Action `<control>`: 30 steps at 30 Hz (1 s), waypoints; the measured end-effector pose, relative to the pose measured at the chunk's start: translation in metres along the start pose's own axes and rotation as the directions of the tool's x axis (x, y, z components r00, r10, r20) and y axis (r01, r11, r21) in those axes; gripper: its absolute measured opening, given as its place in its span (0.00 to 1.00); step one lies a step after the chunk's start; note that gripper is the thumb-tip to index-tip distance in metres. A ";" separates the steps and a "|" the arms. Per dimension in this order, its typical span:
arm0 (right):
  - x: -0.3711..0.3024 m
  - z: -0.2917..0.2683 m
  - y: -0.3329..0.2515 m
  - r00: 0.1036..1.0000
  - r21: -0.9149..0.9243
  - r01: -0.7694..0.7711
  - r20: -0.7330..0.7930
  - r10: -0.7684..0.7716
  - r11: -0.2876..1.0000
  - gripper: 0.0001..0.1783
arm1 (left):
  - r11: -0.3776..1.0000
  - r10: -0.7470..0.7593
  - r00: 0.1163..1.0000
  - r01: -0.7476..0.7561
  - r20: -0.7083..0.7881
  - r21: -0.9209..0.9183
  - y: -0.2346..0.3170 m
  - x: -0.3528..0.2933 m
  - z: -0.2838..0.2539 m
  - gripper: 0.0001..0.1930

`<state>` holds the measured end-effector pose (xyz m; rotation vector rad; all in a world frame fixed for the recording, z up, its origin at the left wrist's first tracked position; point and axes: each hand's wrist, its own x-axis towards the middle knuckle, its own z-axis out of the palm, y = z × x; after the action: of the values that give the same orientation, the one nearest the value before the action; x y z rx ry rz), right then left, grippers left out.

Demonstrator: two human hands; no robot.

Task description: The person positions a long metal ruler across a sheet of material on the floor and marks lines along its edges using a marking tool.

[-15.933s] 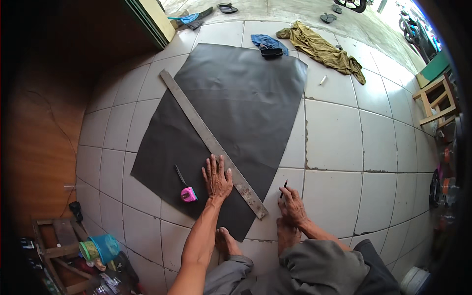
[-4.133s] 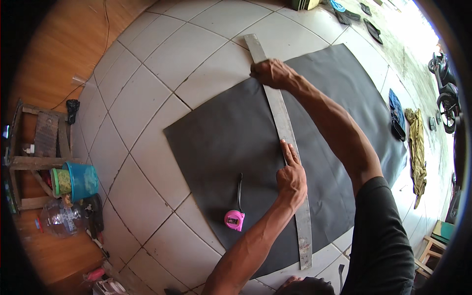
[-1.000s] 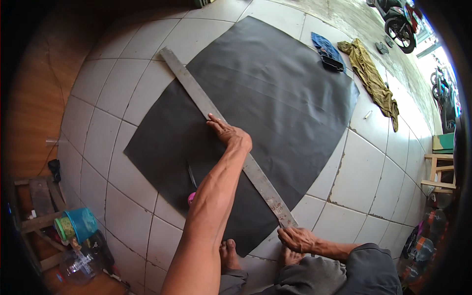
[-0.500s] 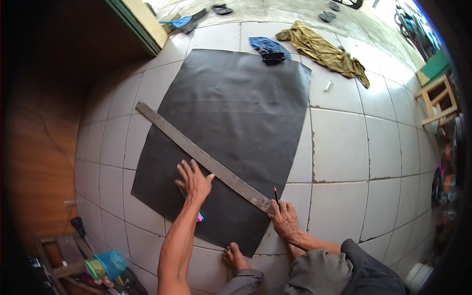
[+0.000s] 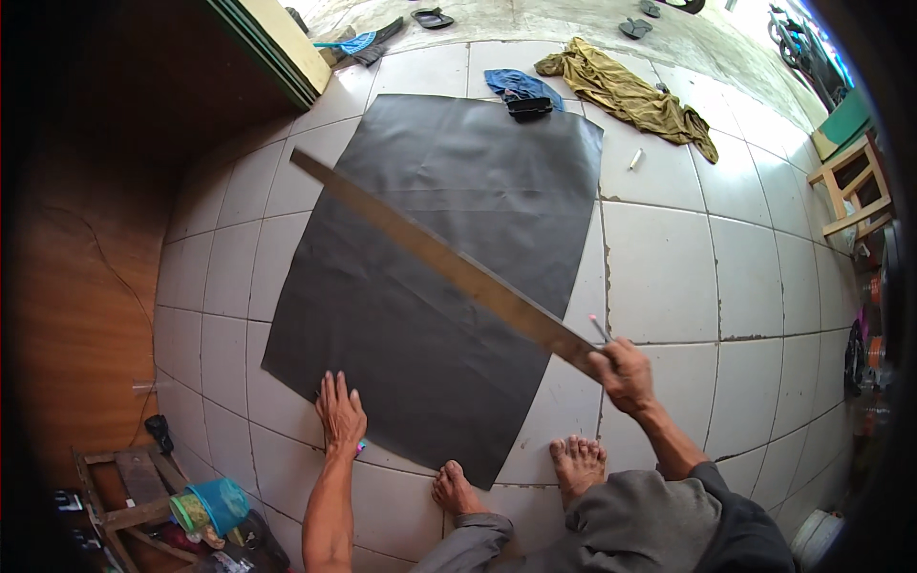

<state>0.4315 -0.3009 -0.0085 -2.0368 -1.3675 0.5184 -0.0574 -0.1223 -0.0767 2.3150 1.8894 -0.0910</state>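
1. As the head view looks down, the right hand (image 5: 626, 377) has its fingers closed round the near end of a long metal straightedge (image 5: 449, 265); a dark pencil (image 5: 600, 328) with a pinkish tip juts up from the same hand.
2. Slanting across a large black sheet (image 5: 420, 325), the straightedge looks raised off it, its far end beyond the sheet's left edge; the sheet lies spread on pale floor tiles (image 5: 659, 267).
3. At the sheet's near left edge is the left hand (image 5: 341, 411), fingers extended and slightly apart; a bit of a pink object (image 5: 360, 447) shows beside its wrist; whether the hand grips it, I cannot tell.
4. By the sheet's far edge lie a blue cloth (image 5: 521, 84) and an olive cloth (image 5: 621, 91).
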 end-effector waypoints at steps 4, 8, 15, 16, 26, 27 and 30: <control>-0.006 -0.036 0.013 0.994 0.037 -0.052 -0.099 0.056 0.998 0.14 | 0.955 0.273 0.954 -0.285 -0.127 -0.088 0.044 0.075 -0.015 0.28; -0.014 -0.036 0.015 0.989 0.054 -0.078 -0.119 0.084 0.996 0.15 | 0.927 0.368 0.925 -0.372 -0.097 -0.032 0.075 0.117 0.005 0.29; -0.010 -0.020 0.010 0.951 0.259 -0.233 -0.140 0.275 0.937 0.18 | 0.992 0.122 0.991 -0.124 -0.057 -0.031 -0.007 0.110 0.018 0.30; -0.009 -0.015 0.016 0.950 0.313 -0.246 -0.110 0.293 0.917 0.18 | 0.999 -0.015 0.997 0.013 -0.070 -0.032 -0.037 0.097 0.021 0.30; -0.008 0.004 0.016 0.932 0.497 -0.320 0.014 0.362 0.806 0.19 | 0.749 -0.643 0.763 0.644 0.068 -0.156 0.022 0.123 0.011 0.41; -0.006 0.001 0.011 0.928 0.485 -0.333 0.018 0.371 0.809 0.19 | 0.807 -0.500 0.842 0.538 0.203 -0.241 0.044 0.129 -0.010 0.41; -0.003 0.011 0.007 0.939 0.505 -0.315 0.044 0.341 0.804 0.19 | 0.850 -0.203 0.958 0.275 0.201 -0.449 0.029 0.124 -0.010 0.42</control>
<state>0.4284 -0.3025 -0.0213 -1.8217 -0.7318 0.8718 -0.0037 -0.0062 -0.0824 1.6995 1.8615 0.1549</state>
